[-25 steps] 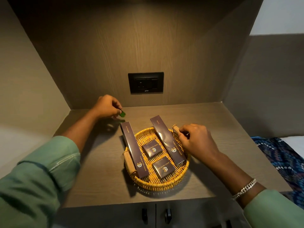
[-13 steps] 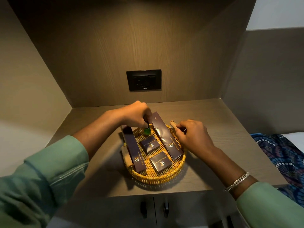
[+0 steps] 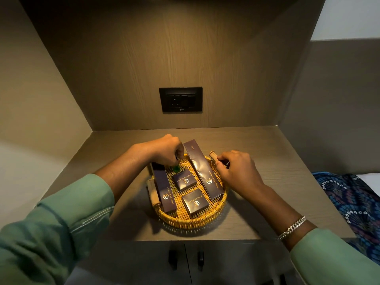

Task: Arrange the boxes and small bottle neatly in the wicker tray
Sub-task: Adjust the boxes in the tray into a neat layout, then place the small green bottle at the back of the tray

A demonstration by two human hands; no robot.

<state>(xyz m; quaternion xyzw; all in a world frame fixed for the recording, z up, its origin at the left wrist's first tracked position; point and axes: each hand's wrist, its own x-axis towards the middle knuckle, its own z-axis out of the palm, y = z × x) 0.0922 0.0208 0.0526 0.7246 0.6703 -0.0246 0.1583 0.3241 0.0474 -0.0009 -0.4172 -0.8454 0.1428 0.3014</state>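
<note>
A round wicker tray (image 3: 185,220) sits on the wooden counter. Inside lie two long purple boxes, one at the left (image 3: 164,190) and one at the right (image 3: 203,169), with two small square boxes (image 3: 184,180) (image 3: 195,202) between them. My left hand (image 3: 166,150) holds a small green bottle (image 3: 175,168) by its top, at the tray's far inner edge, just behind the upper square box. My right hand (image 3: 236,169) grips the tray's right wooden handle (image 3: 212,155).
A black wall socket (image 3: 181,100) is set in the back panel. The counter's side walls close in on the left and right. Cabinet doors with dark handles (image 3: 172,259) lie below the front edge. A patterned blue cloth (image 3: 353,198) is at the right.
My left hand has carried the green bottle from the counter at the left into the tray's far side and lowered it there. My right hand stays on the handle.
</note>
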